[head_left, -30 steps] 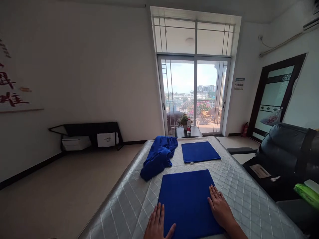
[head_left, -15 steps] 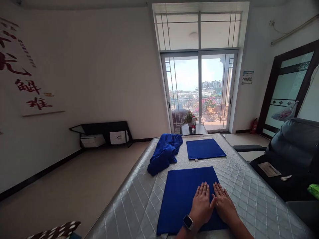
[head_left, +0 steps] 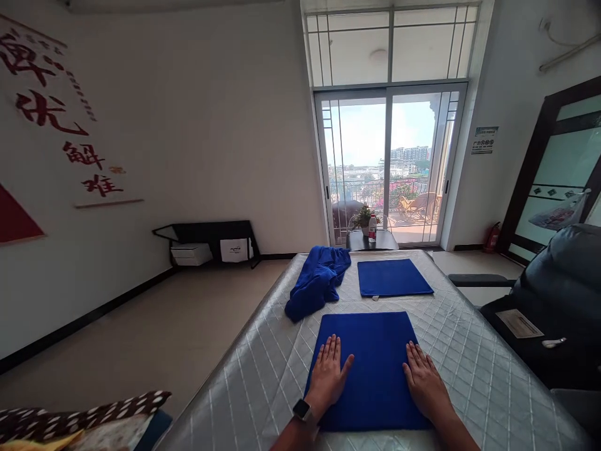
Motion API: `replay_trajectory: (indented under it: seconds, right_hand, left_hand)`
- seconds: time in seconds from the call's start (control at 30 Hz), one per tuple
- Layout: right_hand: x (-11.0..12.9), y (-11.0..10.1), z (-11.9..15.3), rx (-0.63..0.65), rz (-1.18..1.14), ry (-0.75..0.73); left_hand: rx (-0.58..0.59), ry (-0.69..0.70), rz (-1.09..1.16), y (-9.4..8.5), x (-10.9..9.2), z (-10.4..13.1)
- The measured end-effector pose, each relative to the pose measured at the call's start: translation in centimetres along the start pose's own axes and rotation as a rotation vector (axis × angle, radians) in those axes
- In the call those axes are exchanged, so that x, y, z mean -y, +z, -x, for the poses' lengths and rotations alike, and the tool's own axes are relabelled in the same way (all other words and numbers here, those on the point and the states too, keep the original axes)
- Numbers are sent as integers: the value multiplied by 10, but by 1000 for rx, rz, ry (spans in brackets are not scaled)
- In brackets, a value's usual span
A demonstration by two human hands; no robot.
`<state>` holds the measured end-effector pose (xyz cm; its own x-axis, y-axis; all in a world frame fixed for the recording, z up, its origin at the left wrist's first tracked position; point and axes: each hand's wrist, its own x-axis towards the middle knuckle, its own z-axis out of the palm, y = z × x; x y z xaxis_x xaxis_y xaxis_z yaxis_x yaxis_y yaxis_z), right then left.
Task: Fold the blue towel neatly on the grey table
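Now rests the left hand (head_left: 327, 374), flat and ungripping, on the left part of the nearer blue cloth (head_left: 375, 369) on the quilted silver cover (head_left: 248, 382), no longer beside the right hand (head_left: 426, 380); keeps that likewise flat over the right edge.

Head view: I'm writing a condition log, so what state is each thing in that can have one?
Left hand: open, palm down on near cloth
Right hand: open, palm down at near cloth's right edge
Near cloth: flat
Far cloth: flat
Third cloth: rumpled
Watch: worn, screen dark
Bottle: upright
Bag: hanging
Extinguisher: upright
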<state>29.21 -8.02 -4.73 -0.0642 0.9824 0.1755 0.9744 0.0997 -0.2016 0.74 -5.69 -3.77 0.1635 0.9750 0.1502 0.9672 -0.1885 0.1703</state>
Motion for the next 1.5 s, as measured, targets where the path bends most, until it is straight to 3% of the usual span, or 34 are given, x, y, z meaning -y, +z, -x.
replay_trajectory:
  seconds: [0.07,0.17,0.47,0.7,0.87,1.03,1.13,1.33,1.43,1.5]
  right_hand:
    - [0,0,0,-1,12,6]
    - [2,1,0,-2,35,11]
    - [6,-7,-2,44,167,5]
    - [9,-35,-50,116,171,-25]
    - [7,-26,-84,112,102,-26]
    - [-9,5,-94,82,46,22]
    - [-15,12,-97,83,40,17]
    - [-15,9,-96,76,11,22]
    - [-16,9,-96,70,-10,32]
    - [-16,9,-95,67,-21,38]
  left_hand:
    - [-29,-53,-21,-2,23,5]
    - [-73,-90,-3,2,41,12]
    - [-91,-102,61,5,51,13]
    - [-134,-100,36,-1,55,11]
    - [-91,-109,36,-8,56,12]
    - [-37,-134,47,-16,54,8]
    - [-22,-135,54,-18,51,5]
    - [-133,-139,4,-16,44,3]
    - [-180,-62,2,-16,30,2]
    - [-133,35,25,-18,9,-2]
